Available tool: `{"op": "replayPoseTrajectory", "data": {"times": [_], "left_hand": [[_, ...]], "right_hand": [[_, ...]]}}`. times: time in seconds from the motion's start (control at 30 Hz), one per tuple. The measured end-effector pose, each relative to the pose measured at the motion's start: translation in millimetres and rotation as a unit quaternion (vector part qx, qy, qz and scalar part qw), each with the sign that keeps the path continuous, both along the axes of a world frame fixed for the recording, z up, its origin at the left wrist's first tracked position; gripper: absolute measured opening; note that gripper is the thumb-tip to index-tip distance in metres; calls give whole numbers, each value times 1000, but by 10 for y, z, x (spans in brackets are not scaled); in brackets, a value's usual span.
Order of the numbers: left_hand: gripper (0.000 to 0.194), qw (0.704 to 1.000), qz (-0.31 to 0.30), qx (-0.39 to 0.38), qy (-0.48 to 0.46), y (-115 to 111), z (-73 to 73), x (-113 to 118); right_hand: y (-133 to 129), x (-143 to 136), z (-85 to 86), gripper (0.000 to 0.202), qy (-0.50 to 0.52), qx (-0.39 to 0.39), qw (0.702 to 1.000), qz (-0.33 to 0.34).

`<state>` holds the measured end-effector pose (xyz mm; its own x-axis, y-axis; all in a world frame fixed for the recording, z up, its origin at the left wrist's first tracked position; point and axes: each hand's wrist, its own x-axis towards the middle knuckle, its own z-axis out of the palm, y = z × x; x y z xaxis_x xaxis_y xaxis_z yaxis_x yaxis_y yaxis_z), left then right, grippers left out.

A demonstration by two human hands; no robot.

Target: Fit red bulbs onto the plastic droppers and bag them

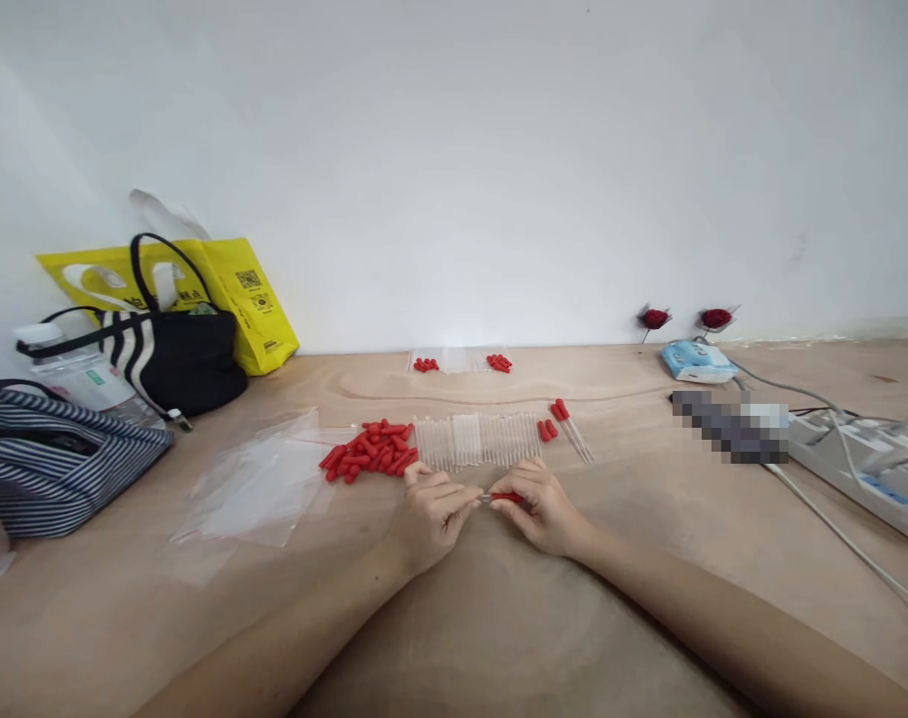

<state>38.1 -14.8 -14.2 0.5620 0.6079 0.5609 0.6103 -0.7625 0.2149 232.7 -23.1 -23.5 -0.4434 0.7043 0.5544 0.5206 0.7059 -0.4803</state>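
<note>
My left hand (pixel 440 509) pinches a thin glass dropper tube (pixel 486 497), most of it hidden by the fingers. My right hand (pixel 539 507) grips a red rubber dropper bulb (pixel 507 497) at the tube's end; I cannot tell how far the tube goes in. Just beyond both hands lies a row of clear glass tubes (pixel 475 441). A pile of red bulbs (pixel 371 451) sits left of that row. Two loose red bulbs (pixel 547 431) rest at its right end, beside droppers with red bulbs fitted (pixel 573 429).
Flat clear plastic bags (pixel 251 489) lie on the left of the wooden table (pixel 573 628). Bagged droppers (pixel 460 360) lie by the wall. Bags (pixel 191 349) and a bottle (pixel 95 379) stand at left. A tissue pack (pixel 699 361), power strip (pixel 864 469) and cables are at right.
</note>
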Motion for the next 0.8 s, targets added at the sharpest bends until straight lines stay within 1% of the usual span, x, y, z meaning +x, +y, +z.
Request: {"op": "replayPoseTrajectory", "data": {"times": [0.23, 0.4, 0.57, 0.8], "left_hand": [[20, 1000, -4, -4, -9, -5, 8, 7], [18, 999, -21, -3, -24, 2, -5, 2], [20, 1000, -19, -8, -14, 12, -19, -4], [21, 1000, -18, 5, -25, 23, -14, 14]], "right_hand": [[3, -20, -1, 14, -7, 11, 1000, -12], [22, -20, -16, 13, -7, 11, 1000, -3], [19, -23, -16, 12, -3, 6, 1000, 6], [14, -18, 3, 16, 23, 2, 1000, -15]]}}
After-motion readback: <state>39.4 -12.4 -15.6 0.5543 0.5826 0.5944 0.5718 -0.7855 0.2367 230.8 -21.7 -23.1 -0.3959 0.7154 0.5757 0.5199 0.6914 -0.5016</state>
